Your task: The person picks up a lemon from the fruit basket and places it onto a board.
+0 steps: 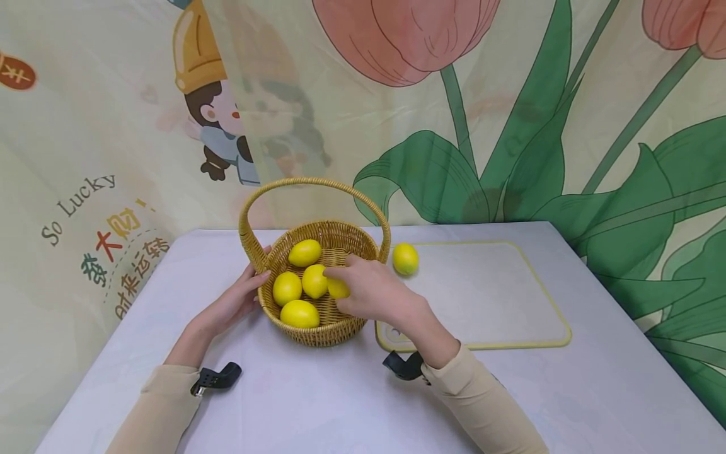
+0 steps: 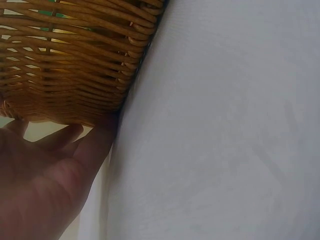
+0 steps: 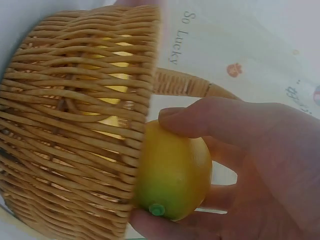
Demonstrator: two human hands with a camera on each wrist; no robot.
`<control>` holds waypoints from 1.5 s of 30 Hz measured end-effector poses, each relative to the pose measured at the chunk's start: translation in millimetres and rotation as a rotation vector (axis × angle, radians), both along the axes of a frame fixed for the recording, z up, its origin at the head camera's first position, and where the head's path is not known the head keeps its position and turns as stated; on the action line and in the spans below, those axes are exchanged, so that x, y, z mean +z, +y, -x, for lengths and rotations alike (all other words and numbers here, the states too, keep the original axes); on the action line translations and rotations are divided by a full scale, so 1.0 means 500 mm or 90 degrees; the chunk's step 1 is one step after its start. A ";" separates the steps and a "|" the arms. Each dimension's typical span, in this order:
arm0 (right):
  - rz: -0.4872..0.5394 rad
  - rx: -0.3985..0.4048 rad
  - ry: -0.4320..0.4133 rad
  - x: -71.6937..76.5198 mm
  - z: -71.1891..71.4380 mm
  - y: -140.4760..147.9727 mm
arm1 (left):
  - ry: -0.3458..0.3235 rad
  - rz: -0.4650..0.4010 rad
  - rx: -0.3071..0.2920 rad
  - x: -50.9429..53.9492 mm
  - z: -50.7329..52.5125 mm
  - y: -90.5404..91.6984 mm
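The right hand (image 1: 374, 290) grasped a yellow lemon (image 1: 338, 288) with a green tip, at the right rim of the wicker basket (image 1: 323, 335). The left hand (image 1: 235, 297) lay with extended fingers touching the basket's left side. The basket stood near the worktop (image 1: 283, 403)'s far edge, left of its middle, with four other lemons (image 1: 299, 314) inside. Another single lemon (image 1: 405, 259) sat at the far left corner of a yellow-edged board (image 1: 476, 299). The backdrop (image 1: 34, 145) read "So Lucky" above "發大财!" and "时来运转".
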State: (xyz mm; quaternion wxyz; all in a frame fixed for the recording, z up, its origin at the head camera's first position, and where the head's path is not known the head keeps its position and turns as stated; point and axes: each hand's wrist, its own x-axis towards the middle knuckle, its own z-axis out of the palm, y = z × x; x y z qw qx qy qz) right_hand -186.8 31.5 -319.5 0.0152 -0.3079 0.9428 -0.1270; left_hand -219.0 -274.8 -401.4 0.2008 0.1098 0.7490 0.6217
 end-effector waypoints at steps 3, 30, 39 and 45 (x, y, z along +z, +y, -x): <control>0.010 0.003 -0.001 0.010 -0.005 0.006 | -0.002 -0.004 0.000 -0.001 0.000 0.000; 0.106 0.013 -0.039 0.095 -0.047 0.088 | 0.004 -0.002 -0.003 -0.002 0.002 0.000; 0.131 0.003 -0.021 0.118 -0.050 0.131 | 0.000 0.006 0.001 -0.001 0.002 0.001; 0.158 -0.005 -0.010 0.126 -0.045 0.158 | -0.012 -0.007 -0.004 -0.005 0.003 -0.001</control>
